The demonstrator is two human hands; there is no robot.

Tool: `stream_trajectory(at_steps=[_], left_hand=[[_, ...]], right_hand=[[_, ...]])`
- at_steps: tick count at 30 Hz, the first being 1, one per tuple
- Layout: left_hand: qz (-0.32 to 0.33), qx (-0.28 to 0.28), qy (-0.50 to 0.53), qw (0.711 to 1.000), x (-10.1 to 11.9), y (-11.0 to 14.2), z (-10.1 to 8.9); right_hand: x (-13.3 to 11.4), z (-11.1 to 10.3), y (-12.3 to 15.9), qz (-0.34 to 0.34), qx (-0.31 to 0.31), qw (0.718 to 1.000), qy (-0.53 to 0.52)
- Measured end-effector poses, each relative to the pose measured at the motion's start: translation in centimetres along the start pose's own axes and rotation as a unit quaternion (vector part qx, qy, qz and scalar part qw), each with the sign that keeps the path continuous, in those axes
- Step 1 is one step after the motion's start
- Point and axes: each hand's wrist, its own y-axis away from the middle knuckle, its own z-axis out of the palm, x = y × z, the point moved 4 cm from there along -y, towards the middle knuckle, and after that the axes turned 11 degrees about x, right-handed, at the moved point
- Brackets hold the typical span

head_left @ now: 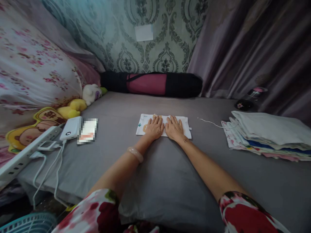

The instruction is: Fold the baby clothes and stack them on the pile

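Note:
A small white folded cloth [185, 125] with printed figures lies flat on the grey bed sheet [155, 181] ahead of me. My left hand [154, 127] rests palm down on its middle, fingers stretched out. My right hand [174, 127] lies flat beside it on the same cloth, fingers spread, the two hands almost touching. Neither hand grips anything. A pale bangle [135, 154] circles my left wrist.
A stack of folded cloths [267, 134] sits at the right. A black and pink rolled bag [152, 83] lies against the wall. At the left are a power bank [71, 128], a power strip [24, 152] with cables, plush toys [73, 108] and a floral pillow [31, 64].

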Motion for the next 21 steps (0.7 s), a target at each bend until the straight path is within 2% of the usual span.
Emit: stream_trajectory(at_steps=[7, 11, 15, 18, 21], left_hand=[[0.001, 0.01, 0.009, 1.0, 0.0, -0.1, 0.1], [0.004, 0.012, 0.023, 1.0, -0.7, 0.6, -0.8], [-0.024, 0.034, 0.011, 0.999, -3.2, 1.9, -2.3], [-0.062, 0.05, 0.004, 0.997, -5.5, 2.8, -3.1], [-0.079, 0.043, 0.019, 0.996, -7.0, 3.3, -3.1]], right_hand=[[-0.1, -0.1, 0.0, 0.006, -0.009, 1.0, 0.011], [-0.1, -0.3, -0.3, 0.01, -0.028, 0.999, 0.013], [-1.1, -0.6, -1.0, 0.019, -0.049, 0.999, 0.012], [-3.0, -0.5, -1.4, 0.0, -0.032, 0.999, -0.009], [-4.7, 0.1, -1.5, -0.017, -0.016, 0.999, -0.03]])
